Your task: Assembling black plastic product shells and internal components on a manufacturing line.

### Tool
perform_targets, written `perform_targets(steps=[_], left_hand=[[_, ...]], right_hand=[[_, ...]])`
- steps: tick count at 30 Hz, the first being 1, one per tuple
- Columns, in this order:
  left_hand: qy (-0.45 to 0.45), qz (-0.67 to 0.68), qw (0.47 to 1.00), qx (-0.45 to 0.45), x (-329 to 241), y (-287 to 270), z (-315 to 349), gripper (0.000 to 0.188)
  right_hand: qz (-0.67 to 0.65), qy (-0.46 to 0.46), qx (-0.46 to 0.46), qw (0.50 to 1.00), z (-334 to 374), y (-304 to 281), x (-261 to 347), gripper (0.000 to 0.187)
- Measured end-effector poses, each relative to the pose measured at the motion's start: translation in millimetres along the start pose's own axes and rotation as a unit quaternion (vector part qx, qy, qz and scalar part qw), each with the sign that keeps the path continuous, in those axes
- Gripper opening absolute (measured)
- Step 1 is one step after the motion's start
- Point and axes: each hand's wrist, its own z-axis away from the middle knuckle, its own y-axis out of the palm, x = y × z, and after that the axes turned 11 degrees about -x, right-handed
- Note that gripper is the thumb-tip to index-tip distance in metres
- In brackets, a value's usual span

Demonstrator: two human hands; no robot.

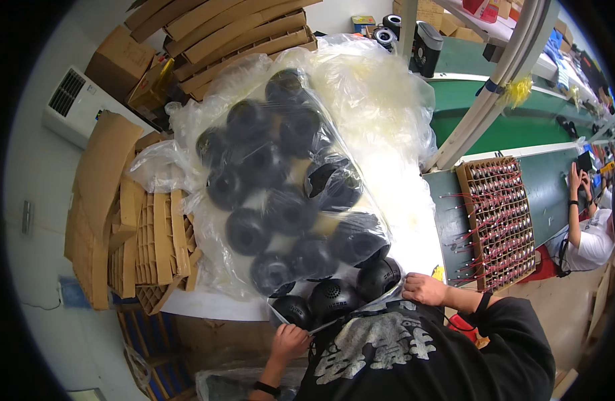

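While both hands hold its mouth, the clear bag (220,267) lies on a white table (220,307), with black domes (334,299) inside it. The left hand (291,339) has its fingers together, pinching the bag at the left corner of its mouth; the right hand (424,289) is clamped on the bag at the mouth's right corner. Three domes sit uncovered in the bag's mouth, between the hands, and the others show hazily through the bag. Left of the bag stand cardboard dividers (154,234); beyond its far end, cardboard (240,33) is stacked. Cloudy film (378,80) spreads at the bag's far right. Well right of the bag, a tray (501,220) of small parts with red wires rests on a green bench (548,184), a co-worker (589,244) past it.
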Motion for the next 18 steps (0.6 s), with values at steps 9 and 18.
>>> perform_targets(steps=[9, 18], left_hand=[[-0.031, 0.032, 0.999, -0.01, -30, 2, -51, 0.042], [-0.293, 0.069, 0.948, 0.099, -46, 20, -122, 0.088]], right_hand=[[-0.026, 0.043, 0.026, 0.998, 6, 4, 1, 0.016], [-0.103, 0.038, -0.092, 0.99, -81, -21, 19, 0.04]])
